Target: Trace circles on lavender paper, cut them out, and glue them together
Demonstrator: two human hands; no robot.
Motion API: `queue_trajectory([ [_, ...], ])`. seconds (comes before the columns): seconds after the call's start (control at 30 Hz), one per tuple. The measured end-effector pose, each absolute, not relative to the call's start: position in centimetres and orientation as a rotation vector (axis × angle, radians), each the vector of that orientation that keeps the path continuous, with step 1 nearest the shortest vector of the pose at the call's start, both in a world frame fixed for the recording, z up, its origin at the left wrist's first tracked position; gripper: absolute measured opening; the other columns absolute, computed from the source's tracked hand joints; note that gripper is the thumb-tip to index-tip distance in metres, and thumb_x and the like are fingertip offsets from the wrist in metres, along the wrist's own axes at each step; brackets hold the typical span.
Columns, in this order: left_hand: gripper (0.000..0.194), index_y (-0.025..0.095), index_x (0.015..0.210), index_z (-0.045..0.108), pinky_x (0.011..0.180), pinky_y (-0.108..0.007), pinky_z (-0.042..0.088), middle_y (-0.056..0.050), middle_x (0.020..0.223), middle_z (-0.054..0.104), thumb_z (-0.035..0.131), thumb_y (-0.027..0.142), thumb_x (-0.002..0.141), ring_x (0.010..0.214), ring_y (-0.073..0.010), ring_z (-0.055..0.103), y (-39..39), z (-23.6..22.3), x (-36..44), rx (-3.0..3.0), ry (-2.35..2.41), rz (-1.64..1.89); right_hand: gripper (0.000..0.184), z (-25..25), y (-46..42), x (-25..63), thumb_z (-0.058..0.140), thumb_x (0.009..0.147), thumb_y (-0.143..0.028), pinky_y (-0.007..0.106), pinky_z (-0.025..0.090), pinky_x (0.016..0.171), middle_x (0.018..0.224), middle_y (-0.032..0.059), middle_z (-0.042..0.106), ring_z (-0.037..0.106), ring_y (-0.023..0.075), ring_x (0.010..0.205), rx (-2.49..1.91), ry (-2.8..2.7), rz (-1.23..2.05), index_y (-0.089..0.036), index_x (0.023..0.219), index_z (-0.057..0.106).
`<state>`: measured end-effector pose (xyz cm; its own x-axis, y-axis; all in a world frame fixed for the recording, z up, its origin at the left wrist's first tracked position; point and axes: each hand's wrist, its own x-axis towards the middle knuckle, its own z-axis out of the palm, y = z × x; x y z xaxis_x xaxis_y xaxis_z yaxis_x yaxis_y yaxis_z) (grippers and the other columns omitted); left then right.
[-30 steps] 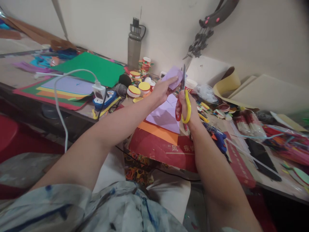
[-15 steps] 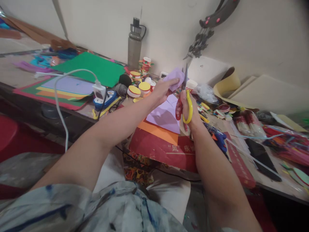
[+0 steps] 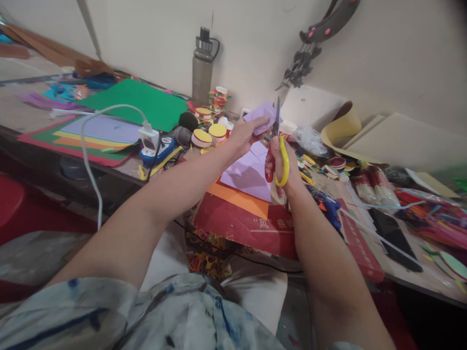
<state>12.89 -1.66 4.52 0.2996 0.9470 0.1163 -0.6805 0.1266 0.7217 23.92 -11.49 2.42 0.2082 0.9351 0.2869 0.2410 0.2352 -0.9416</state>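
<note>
My left hand (image 3: 245, 134) is closed on a small piece of purple paper (image 3: 263, 116), held up over the table. In my right hand (image 3: 282, 158) is a pair of scissors (image 3: 283, 167) with one yellow and one red handle loop. Its blades point upward at the right edge of the held paper. Whether they touch the paper is hard to make out. Under my hands lies a larger purple sheet (image 3: 244, 175) with a shadow across it. It rests on an orange sheet (image 3: 248, 200), which lies on a red printed board (image 3: 233, 223).
A grey bottle (image 3: 202, 68) stands by the wall. To the left are a green sheet (image 3: 138, 102), stacked coloured sheets (image 3: 95, 133) and a power strip with a white plug (image 3: 149, 138). Yellow-topped round pieces (image 3: 218, 131) sit behind my left arm. A black phone (image 3: 396, 240) lies on the right.
My hands, the scissors and the held purple paper have shifted slightly left, along with a small shift of the whole view. Both hands keep their hold.
</note>
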Motion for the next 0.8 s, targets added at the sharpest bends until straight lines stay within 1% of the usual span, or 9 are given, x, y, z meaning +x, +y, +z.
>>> queue_trajectory([
  [0.2, 0.013, 0.018, 0.088, 0.071, 0.073, -0.023, 0.053, 0.002, 0.077, 0.076, 0.079, 0.009, 0.093, 0.07, -0.01, 0.069, -1.63, 4.55, 12.82, 0.78, 0.406, 1.242, 0.069, 2.47, -11.57, 24.0, 0.065, 0.086, -0.095, 0.023, 0.039, 0.037, 0.062, -0.0089, 0.05, 0.046, 0.0091, 0.042, -1.277, -1.314, 0.7, -0.028, 0.095, 0.049],
  [0.3, 0.014, 0.02, 0.087, 0.07, 0.071, -0.023, 0.053, 0.002, 0.077, 0.076, 0.079, 0.01, 0.093, 0.069, -0.01, 0.067, -1.45, 4.6, 12.78, 0.777, 0.426, 1.245, 0.07, 2.61, -11.63, 24.03, 0.066, 0.085, -0.095, 0.024, 0.04, 0.038, 0.061, -0.0086, 0.05, 0.046, 0.0093, 0.042, -1.291, -1.339, 0.688, -0.028, 0.094, 0.049],
  [0.4, 0.015, 0.022, 0.089, 0.07, 0.072, -0.024, 0.053, 0.0, 0.078, 0.077, 0.079, 0.011, 0.092, 0.073, -0.0119, 0.068, -1.33, 4.59, 12.77, 0.775, 0.446, 1.256, 0.07, 2.72, -11.68, 24.0, 0.066, 0.085, -0.095, 0.024, 0.039, 0.038, 0.061, -0.0082, 0.05, 0.046, 0.0096, 0.042, -1.311, -1.338, 0.685, -0.028, 0.093, 0.049],
  [0.5, 0.018, 0.023, 0.09, 0.07, 0.07, -0.025, 0.055, 0.0, 0.08, 0.076, 0.084, 0.012, 0.089, 0.077, -0.0148, 0.069, -1.41, 4.63, 12.77, 0.767, 0.434, 1.282, 0.067, 2.72, -11.72, 23.97, 0.066, 0.088, -0.092, 0.024, 0.039, 0.038, 0.061, -0.0076, 0.051, 0.047, 0.0101, 0.042, -1.313, -1.323, 0.686, -0.027, 0.094, 0.051],
  [0.57, 0.019, 0.022, 0.09, 0.069, 0.065, -0.024, 0.052, 0.001, 0.08, 0.074, 0.085, 0.011, 0.089, 0.074, -0.0137, 0.067, -1.53, 4.74, 12.76, 0.763, 0.425, 1.293, 0.067, 2.71, -11.71, 24.0, 0.067, 0.087, -0.092, 0.024, 0.04, 0.038, 0.06, -0.0072, 0.051, 0.047, 0.0105, 0.043, -1.323, -1.322, 0.687, -0.027, 0.093, 0.051],
  [0.63, 0.018, 0.021, 0.088, 0.069, 0.063, -0.021, 0.05, 0.001, 0.079, 0.073, 0.082, 0.01, 0.093, 0.069, -0.0106, 0.065, -1.63, 4.89, 12.71, 0.758, 0.443, 1.289, 0.069, 2.7, -11.64, 24.09, 0.067, 0.086, -0.094, 0.024, 0.04, 0.038, 0.059, -0.0073, 0.051, 0.046, 0.0106, 0.042, -1.336, -1.341, 0.683, -0.027, 0.094, 0.051],
  [0.7, 0.017, 0.02, 0.088, 0.069, 0.069, -0.02, 0.053, 0.001, 0.078, 0.075, 0.08, 0.008, 0.095, 0.069, -0.009, 0.067, -1.7, 5.01, 12.63, 0.761, 0.471, 1.27, 0.072, 2.64, -11.5, 24.21, 0.065, 0.084, -0.097, 0.025, 0.041, 0.038, 0.06, -0.0077, 0.051, 0.046, 0.0104, 0.042, -1.337, -1.363, 0.678, -0.028, 0.094, 0.051],
  [0.8, 0.017, 0.019, 0.092, 0.072, 0.083, -0.024, 0.059, -0.001, 0.081, 0.079, 0.083, 0.007, 0.09, 0.078, -0.0118, 0.073, -1.74, 5.01, 12.48, 0.786, 0.474, 1.242, 0.076, 2.45, -11.27, 24.35, 0.064, 0.081, -0.101, 0.025, 0.04, 0.037, 0.062, -0.0079, 0.051, 0.047, 0.0102, 0.042, -1.324, -1.348, 0.677, -0.028, 0.095, 0.05],
])
